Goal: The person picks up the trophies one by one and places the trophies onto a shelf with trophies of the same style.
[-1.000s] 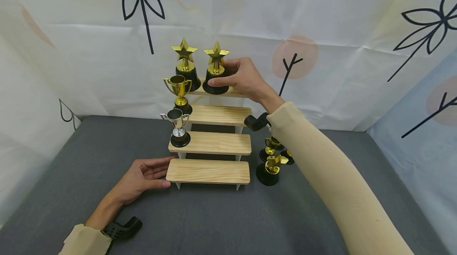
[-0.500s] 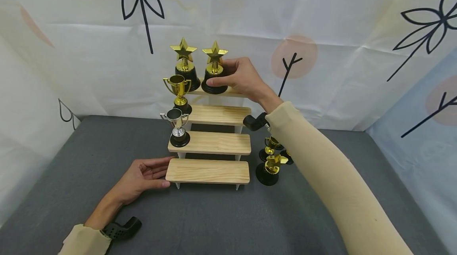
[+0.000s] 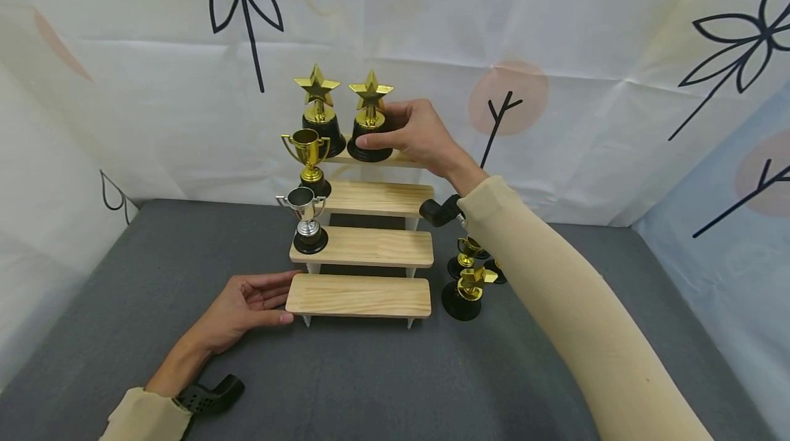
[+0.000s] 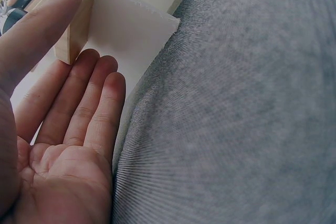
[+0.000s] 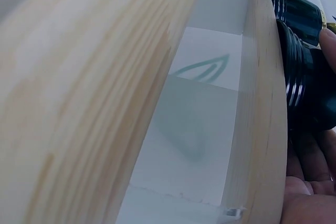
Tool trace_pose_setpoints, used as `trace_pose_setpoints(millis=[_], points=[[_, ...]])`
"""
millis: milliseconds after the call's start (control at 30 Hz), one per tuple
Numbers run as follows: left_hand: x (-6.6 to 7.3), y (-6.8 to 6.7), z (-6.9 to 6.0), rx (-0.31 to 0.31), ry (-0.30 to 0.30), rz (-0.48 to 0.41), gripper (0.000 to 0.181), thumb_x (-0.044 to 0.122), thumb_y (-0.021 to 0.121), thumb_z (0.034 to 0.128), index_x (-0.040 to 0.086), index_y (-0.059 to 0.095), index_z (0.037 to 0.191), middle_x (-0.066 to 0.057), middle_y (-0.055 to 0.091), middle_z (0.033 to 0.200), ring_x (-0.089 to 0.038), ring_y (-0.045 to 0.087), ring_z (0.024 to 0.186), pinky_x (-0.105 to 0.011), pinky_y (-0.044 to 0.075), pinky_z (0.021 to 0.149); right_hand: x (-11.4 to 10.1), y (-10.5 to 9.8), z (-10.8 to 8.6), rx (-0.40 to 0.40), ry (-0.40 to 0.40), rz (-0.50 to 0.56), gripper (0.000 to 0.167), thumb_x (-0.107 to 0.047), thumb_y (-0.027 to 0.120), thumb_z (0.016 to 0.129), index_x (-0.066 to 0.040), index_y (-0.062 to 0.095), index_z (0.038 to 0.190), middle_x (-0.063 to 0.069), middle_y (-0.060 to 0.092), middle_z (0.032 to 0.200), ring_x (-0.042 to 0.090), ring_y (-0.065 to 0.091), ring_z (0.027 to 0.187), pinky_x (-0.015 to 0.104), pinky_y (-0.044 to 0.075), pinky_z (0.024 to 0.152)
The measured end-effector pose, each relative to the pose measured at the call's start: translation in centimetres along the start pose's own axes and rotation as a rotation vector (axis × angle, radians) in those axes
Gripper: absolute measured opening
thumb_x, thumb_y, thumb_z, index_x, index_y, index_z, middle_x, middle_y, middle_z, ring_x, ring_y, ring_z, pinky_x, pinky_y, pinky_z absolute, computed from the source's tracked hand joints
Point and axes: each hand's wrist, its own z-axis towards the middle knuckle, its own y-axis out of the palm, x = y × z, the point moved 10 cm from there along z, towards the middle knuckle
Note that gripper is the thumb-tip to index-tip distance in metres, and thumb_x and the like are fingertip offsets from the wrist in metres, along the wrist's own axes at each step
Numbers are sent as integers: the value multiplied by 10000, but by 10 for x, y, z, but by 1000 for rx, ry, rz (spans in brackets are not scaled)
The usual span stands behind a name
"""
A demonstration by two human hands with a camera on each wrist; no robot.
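My right hand grips a gold star trophy by its black base, thumb in front. That trophy stands on the top step of a wooden four-tier display stand, right of another star trophy. In the right wrist view, its black base sits at the shelf's edge. A gold cup trophy stands at the left end of the tier below, and a silver cup trophy one tier lower. My left hand touches the bottom step's left end; its fingers lie nearly straight beside the white support.
Right of the stand, a star trophy and a small gold cup trophy stand on the grey table, with more partly hidden by my right sleeve. A patterned white cloth hangs close behind the stand.
My right hand and the star trophy it grips have shifted slightly left, closer to the other star trophy. My left hand stays at the bottom step.
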Motion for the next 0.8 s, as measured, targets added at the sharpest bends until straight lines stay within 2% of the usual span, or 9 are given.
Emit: trace_pose_setpoints(millis=[433, 800], points=[[-1, -1, 0, 4, -7, -3, 696, -149, 736, 836, -242, 369, 1419, -2, 619, 1380, -157, 618, 1228, -325, 543, 996, -1, 1, 0, -3, -14, 0, 373, -69, 843, 843, -23, 732, 1196, 110, 749, 1058, 238, 706, 993, 345, 593, 901], [1, 1, -1, -8, 0, -17, 696, -151, 733, 837, -245, 364, 1419, 15, 620, 1378, -160, 615, 1233, -330, 545, 995, -2, -1, -1, -4, -18, -3, 388, -79, 852, 835, -33, 735, 1202, 106, 748, 1064, 241, 700, 996, 348, 588, 906]])
